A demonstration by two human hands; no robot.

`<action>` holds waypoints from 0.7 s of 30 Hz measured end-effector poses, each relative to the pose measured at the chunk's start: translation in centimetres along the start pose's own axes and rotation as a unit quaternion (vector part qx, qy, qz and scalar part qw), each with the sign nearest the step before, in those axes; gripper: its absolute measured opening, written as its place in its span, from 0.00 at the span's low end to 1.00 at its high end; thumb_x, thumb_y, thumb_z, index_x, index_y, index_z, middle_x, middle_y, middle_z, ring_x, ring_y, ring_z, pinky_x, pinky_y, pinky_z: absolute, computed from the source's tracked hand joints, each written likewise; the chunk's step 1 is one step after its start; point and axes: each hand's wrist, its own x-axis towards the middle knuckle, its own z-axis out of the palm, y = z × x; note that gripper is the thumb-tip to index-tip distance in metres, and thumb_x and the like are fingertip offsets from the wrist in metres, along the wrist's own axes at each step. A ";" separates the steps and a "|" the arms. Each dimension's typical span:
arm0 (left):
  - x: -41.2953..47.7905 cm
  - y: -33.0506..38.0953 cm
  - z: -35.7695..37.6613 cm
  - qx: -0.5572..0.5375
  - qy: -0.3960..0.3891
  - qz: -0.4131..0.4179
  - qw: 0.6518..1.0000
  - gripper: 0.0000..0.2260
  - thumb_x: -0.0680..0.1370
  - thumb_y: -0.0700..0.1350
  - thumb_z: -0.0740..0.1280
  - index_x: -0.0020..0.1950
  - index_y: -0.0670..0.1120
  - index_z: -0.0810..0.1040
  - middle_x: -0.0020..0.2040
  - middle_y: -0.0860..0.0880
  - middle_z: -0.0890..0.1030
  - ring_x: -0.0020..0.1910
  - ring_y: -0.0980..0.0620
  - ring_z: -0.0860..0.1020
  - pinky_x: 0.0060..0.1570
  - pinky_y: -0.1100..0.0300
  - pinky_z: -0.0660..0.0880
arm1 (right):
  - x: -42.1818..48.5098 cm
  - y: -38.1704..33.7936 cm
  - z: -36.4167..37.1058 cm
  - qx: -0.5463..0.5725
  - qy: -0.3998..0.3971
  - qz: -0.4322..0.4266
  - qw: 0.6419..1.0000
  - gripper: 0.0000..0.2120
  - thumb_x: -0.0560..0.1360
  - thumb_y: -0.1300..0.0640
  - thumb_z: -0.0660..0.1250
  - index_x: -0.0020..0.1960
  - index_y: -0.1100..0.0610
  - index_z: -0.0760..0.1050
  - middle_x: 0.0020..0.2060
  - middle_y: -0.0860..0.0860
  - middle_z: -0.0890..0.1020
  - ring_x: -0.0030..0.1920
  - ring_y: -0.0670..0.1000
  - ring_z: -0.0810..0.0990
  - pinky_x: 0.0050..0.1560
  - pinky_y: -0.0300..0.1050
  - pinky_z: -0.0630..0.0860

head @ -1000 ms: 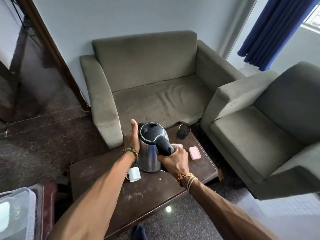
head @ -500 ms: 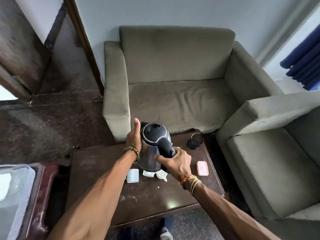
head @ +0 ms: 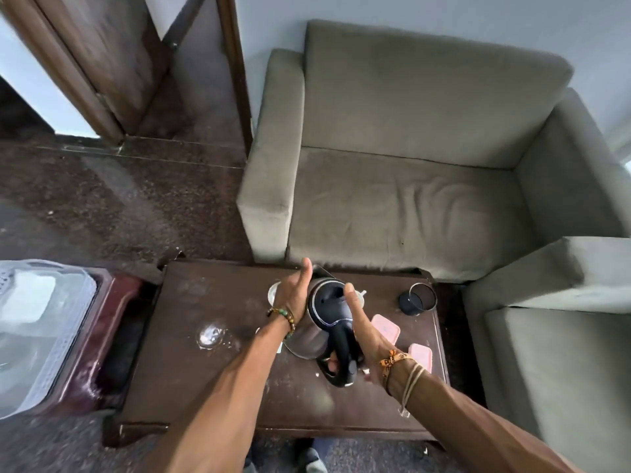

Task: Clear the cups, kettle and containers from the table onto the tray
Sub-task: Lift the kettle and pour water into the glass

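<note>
The kettle (head: pixel 321 322) sits between the two hands, lifted and tilted above the bench (head: pixel 205 370), as far as one view can tell. Its long axis runs from the lid, far from the person, to the base, near them, and the black handle (head: pixel 341 353) points back toward the right wrist. The left hand (head: pixel 293 295) lies flat against the kettle's left side, fingers straight and thumb up, steadying rather than gripping. The right hand (head: pixel 365 332) is at the handle's right side with fingers stretched along the lid; whether it truly grips the handle I cannot tell. The tray (head: pixel 44 336) lies well to the left of the left hand, beyond the bench's end, so the carry should go leftward, with the left hand leading. Two pink containers (head: pixel 386 327) lie just right of the right hand, a dark cup (head: pixel 418 299) farther right, and a white cup (head: pixel 274 291) peeks out beyond the left hand.
</note>
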 end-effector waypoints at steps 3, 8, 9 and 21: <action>0.0 -0.5 -0.3 -0.004 0.010 0.010 1.000 0.37 0.70 0.74 0.42 0.50 0.55 0.83 0.50 0.52 0.85 0.51 0.52 0.80 0.53 0.56 0.73 | 1.3 0.1 0.3 -0.005 0.010 -0.003 1.000 0.49 0.53 0.14 0.58 0.34 0.60 0.85 0.34 0.64 0.83 0.31 0.58 0.82 0.33 0.45 0.79; 0.2 -1.1 0.0 -0.009 0.018 -0.002 1.000 0.42 0.69 0.76 0.41 0.60 0.52 0.81 0.59 0.52 0.82 0.59 0.54 0.77 0.57 0.61 0.70 | 2.3 0.4 0.3 -0.007 0.008 0.009 1.000 0.51 0.54 0.16 0.62 0.43 0.65 0.84 0.41 0.67 0.84 0.37 0.60 0.81 0.43 0.52 0.78; 0.3 -1.2 0.0 -0.004 0.018 -0.003 1.000 0.43 0.68 0.76 0.40 0.61 0.51 0.81 0.60 0.52 0.81 0.60 0.54 0.77 0.57 0.61 0.69 | 2.3 0.3 0.3 0.006 0.003 0.012 1.000 0.49 0.55 0.17 0.63 0.43 0.63 0.84 0.44 0.68 0.84 0.38 0.61 0.81 0.44 0.53 0.79; 1.2 -4.7 -0.7 -0.017 -0.012 -0.024 1.000 0.37 0.73 0.73 0.38 0.47 0.56 0.83 0.44 0.57 0.84 0.45 0.60 0.79 0.46 0.67 0.73 | 2.4 0.7 2.6 -0.006 -0.009 0.033 0.999 0.47 0.58 0.17 0.58 0.43 0.60 0.83 0.36 0.62 0.82 0.34 0.58 0.79 0.38 0.45 0.76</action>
